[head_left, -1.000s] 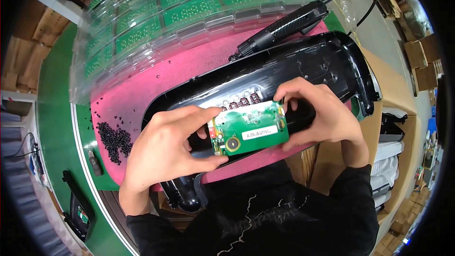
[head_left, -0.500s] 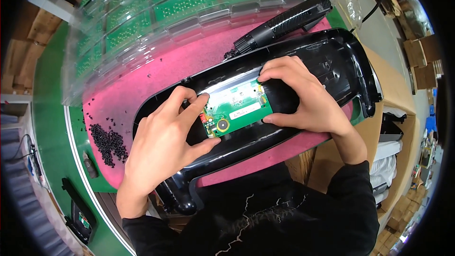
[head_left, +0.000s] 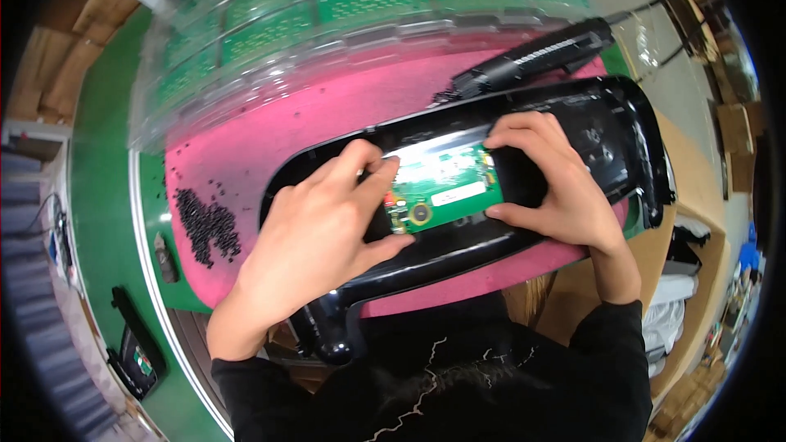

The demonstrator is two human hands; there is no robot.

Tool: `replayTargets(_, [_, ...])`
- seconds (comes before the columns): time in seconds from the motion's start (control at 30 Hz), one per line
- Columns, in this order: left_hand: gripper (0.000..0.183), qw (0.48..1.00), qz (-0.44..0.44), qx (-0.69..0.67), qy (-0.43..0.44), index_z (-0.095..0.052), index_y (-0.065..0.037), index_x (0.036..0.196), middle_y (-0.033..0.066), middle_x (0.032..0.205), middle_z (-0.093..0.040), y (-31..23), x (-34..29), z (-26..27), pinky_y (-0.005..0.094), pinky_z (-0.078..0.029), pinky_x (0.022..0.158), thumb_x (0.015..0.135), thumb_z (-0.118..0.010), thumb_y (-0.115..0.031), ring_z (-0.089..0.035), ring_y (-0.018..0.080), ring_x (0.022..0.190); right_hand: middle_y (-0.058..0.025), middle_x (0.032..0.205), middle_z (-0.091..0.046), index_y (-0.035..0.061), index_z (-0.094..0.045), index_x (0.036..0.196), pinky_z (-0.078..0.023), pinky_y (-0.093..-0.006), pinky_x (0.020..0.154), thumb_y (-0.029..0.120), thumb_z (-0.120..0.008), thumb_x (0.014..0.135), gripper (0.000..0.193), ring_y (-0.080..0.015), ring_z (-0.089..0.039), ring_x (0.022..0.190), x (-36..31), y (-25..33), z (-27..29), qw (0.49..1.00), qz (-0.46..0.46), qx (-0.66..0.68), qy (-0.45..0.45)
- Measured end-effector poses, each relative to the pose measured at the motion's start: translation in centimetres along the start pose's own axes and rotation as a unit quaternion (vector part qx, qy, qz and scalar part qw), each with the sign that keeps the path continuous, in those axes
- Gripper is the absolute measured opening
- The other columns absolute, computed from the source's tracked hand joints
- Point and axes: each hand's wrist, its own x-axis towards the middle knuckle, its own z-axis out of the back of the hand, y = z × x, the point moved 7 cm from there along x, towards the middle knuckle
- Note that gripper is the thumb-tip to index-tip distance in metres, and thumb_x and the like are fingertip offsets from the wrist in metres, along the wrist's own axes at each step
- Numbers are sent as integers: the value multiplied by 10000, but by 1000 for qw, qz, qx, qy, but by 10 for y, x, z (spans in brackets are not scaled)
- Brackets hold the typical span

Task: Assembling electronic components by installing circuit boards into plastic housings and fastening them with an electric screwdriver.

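Between my two hands is a green circuit board (head_left: 458,205) with a white label strip, a round buzzer-like part and a small red part at its left end. It lies at the middle of a long, glossy black plastic housing (head_left: 573,115). My left hand (head_left: 327,213) grips the board's left end, thumb at the near corner and fingers at the far one. At the right end my right hand (head_left: 553,172) pinches the board the same way. Whether the board touches the housing's floor, I cannot tell.
A pink mat (head_left: 246,131) lies beneath the housing. Small black screws (head_left: 205,229) are heaped at its left. Beyond stand clear trays of green boards (head_left: 368,0) and a black electric screwdriver (head_left: 532,57). An open cardboard box (head_left: 696,278) is at the right.
The whole scene has shifted slightly right and down in the picture. Both hands keep the same grip on the circuit board, which sits about the same in the housing.
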Motion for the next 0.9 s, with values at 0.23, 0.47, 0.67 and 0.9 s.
replayTargets(0.23, [581,999,-47,8,-7,-585,-11,1174,85,1050,-526,0,-5,-2,376,-543,642,698,-837,-229,-649,268,898,-142,1224,-523,31,-561,1185,-399,-402,1018,44,-815,597,641,-344,-489,1169,-2,9,0,999,-22,-27,-7])
replayTargets(0.47, [535,996,-26,-6,-85,-566,-2,1222,125,1125,-573,6,-33,31,416,-563,737,788,-771,-238,-638,324,970,-94,1229,-547,36,-479,1346,-393,-309,970,51,-759,669,733,-223,-505,1092,0,0,17,995,-65,57,-40])
replayTargets(0.67, [384,963,161,156,-148,-627,-19,1175,133,1149,-615,73,-95,80,424,-514,869,794,-664,19,-626,359,1001,-81,1274,-548,99,-486,1416,-390,-302,982,137,-599,956,476,-168,-487,1107,-18,-69,123,945,-107,-173,-256])
replayTargets(0.9, [374,974,130,138,-124,-671,-7,1110,136,1098,-630,110,-104,60,425,-507,870,752,-642,94,-622,355,1004,7,1161,-559,131,-574,1225,-408,-198,701,193,-614,985,251,-45,-509,895,30,-106,127,949,-245,32,-194])
